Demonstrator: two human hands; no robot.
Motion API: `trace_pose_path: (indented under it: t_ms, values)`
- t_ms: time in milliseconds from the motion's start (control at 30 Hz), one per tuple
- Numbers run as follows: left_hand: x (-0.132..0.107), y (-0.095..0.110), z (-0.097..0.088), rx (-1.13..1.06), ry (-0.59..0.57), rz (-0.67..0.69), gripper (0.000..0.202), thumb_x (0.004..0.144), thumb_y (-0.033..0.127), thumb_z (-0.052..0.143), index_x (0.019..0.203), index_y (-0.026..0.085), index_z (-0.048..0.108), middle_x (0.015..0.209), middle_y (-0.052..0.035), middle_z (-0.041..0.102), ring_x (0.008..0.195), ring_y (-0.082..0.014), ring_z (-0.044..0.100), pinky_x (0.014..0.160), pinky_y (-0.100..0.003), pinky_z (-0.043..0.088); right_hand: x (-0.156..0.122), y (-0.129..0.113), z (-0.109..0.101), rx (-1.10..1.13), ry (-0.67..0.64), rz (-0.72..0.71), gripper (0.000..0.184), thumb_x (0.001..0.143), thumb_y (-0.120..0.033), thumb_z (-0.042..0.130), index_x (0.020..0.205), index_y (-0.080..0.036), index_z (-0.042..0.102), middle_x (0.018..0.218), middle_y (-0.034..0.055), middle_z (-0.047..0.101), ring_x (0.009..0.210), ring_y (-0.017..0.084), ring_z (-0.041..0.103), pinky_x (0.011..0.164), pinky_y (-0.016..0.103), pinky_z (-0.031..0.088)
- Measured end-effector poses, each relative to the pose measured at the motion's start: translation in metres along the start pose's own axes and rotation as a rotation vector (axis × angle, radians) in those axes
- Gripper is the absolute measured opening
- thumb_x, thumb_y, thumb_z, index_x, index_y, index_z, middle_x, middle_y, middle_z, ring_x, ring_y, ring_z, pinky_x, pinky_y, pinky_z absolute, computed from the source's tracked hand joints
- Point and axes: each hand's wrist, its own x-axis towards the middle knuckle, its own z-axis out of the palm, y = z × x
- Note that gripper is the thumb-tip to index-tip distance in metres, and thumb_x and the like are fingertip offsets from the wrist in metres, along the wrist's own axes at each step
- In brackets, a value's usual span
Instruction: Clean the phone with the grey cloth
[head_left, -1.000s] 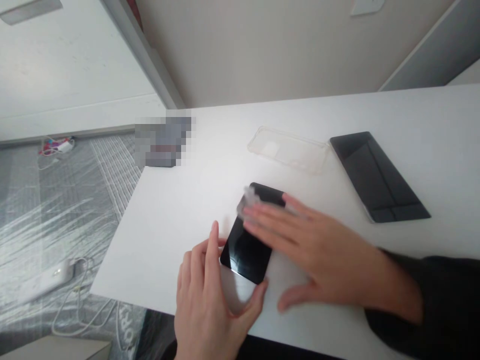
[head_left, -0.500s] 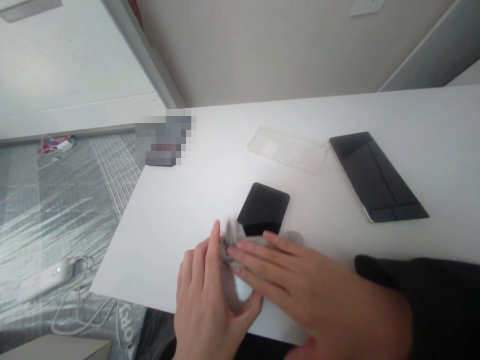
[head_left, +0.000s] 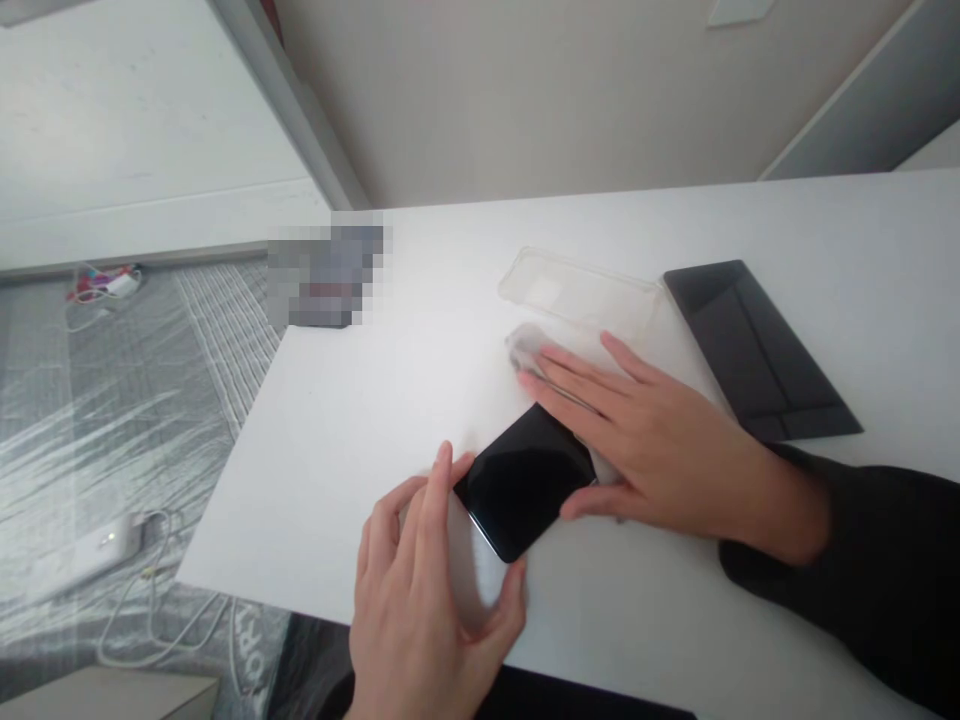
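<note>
A black phone (head_left: pixel 517 485) lies on the white table with its dark, glossy side up. My left hand (head_left: pixel 427 570) steadies it from the near left, fingertips at its left corner and thumb by its near corner. Under the fingers of my right hand (head_left: pixel 637 440) is a crumpled grey cloth (head_left: pixel 525 342), partly hidden by that hand. The right hand lies across the phone's far right edge, with its thumb over the phone's right side. Its fingers are fairly straight on the cloth.
A clear phone case (head_left: pixel 577 285) lies beyond the right hand. To its right rests a dark tablet (head_left: pixel 765 350). A blurred-out item (head_left: pixel 330 280) sits at the table's far left corner. Off the left edge, a power strip (head_left: pixel 90 555) and cables lie on the plastic-covered floor.
My right hand has slid away and to the right with the cloth, uncovering most of the phone. The phone appears turned and nearer to me. My left hand stays almost in place.
</note>
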Motion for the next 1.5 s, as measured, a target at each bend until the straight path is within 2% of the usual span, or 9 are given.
trace_pose_path:
  t_ms: [167,333,500,667,767,933,1100,1300,1500]
  values:
    - [-0.001,-0.001,0.0,0.016,0.029,0.002,0.082,0.092,0.037,0.063,0.161,0.014,0.024,0.129,-0.0151,0.066,0.112,-0.0299,0.061,0.093,-0.044,0.054,-0.002,-0.011,0.002,0.01,-0.052,-0.127,0.103,0.093,-0.084,0.021,0.155,-0.005,0.04,0.163,0.0203,0.034,0.153,0.033,0.029,0.123,0.052,0.027]
    - [-0.002,0.0,0.001,0.023,0.009,-0.026,0.084,0.092,0.044,0.064,0.16,0.016,0.023,0.128,-0.0151,0.064,0.115,-0.031,0.059,0.095,-0.046,0.054,-0.005,-0.011,0.006,-0.099,0.025,0.086,0.107,0.093,-0.084,0.025,0.156,0.002,0.035,0.16,0.0288,0.034,0.151,0.043,0.029,0.119,0.064,0.023]
    - [-0.001,0.002,0.004,0.056,0.023,-0.062,0.058,0.092,0.039,0.06,0.144,0.018,0.044,0.134,-0.0168,0.056,0.124,-0.0341,0.053,0.1,-0.052,0.051,-0.006,-0.028,0.005,0.001,-0.032,-0.079,0.104,0.092,-0.086,0.019,0.156,-0.006,0.039,0.163,0.0195,0.035,0.153,0.031,0.028,0.123,0.051,0.026]
    - [0.003,0.004,0.002,0.004,0.018,-0.08,0.053,0.087,0.036,0.066,0.133,0.018,0.048,0.131,-0.0165,0.056,0.124,-0.0342,0.053,0.101,-0.053,0.052,0.0,-0.003,0.004,-0.031,-0.005,0.109,0.083,0.103,-0.069,0.03,0.161,-0.009,0.028,0.162,0.0224,0.036,0.151,0.035,0.034,0.119,0.062,0.028]
    - [0.003,0.005,0.001,-0.076,0.017,-0.12,0.052,0.084,0.029,0.066,0.131,0.018,0.047,0.13,-0.0163,0.057,0.126,-0.0331,0.055,0.103,-0.052,0.052,0.0,-0.003,0.005,-0.075,0.022,0.137,0.093,0.099,-0.071,0.039,0.161,-0.002,0.024,0.163,0.0271,0.031,0.153,0.041,0.026,0.116,0.066,0.029]
    - [-0.002,0.009,0.003,-0.266,0.049,-0.206,0.052,0.083,0.018,0.062,0.133,0.023,0.047,0.119,-0.0093,0.068,0.105,-0.0244,0.071,0.089,-0.04,0.062,-0.002,-0.028,0.006,-0.09,0.064,-0.038,0.1,0.095,-0.08,0.031,0.16,-0.005,0.028,0.162,0.0224,0.035,0.155,0.034,0.021,0.119,0.055,0.031]
    - [-0.008,0.011,0.008,-0.21,0.126,-0.119,0.034,0.092,0.016,0.058,0.125,0.026,0.056,0.106,-0.0023,0.078,0.093,-0.0208,0.077,0.094,-0.038,0.061,0.001,-0.026,0.0,-0.08,0.208,0.085,0.094,0.098,-0.078,0.028,0.159,-0.007,0.033,0.156,0.0238,0.045,0.153,0.041,0.025,0.118,0.061,0.031]
    - [-0.012,0.005,0.014,-0.207,0.154,0.059,0.022,0.09,0.009,0.055,0.103,0.025,0.062,0.081,0.0029,0.077,0.073,-0.0153,0.076,0.108,-0.037,0.054,0.003,-0.031,-0.004,-0.112,0.163,-0.287,0.074,0.104,-0.068,0.027,0.152,-0.015,0.047,0.16,0.0113,0.043,0.154,0.023,0.025,0.122,0.037,0.03]
    - [-0.011,0.004,0.012,-0.096,0.107,0.099,0.05,0.089,0.004,0.059,0.137,0.019,0.057,0.121,-0.0081,0.076,0.101,-0.0196,0.077,0.112,-0.037,0.051,0.008,-0.009,-0.008,-0.112,0.24,0.045,0.09,0.097,-0.078,0.033,0.149,-0.007,0.047,0.149,0.0231,0.052,0.153,0.043,0.024,0.119,0.064,0.029]
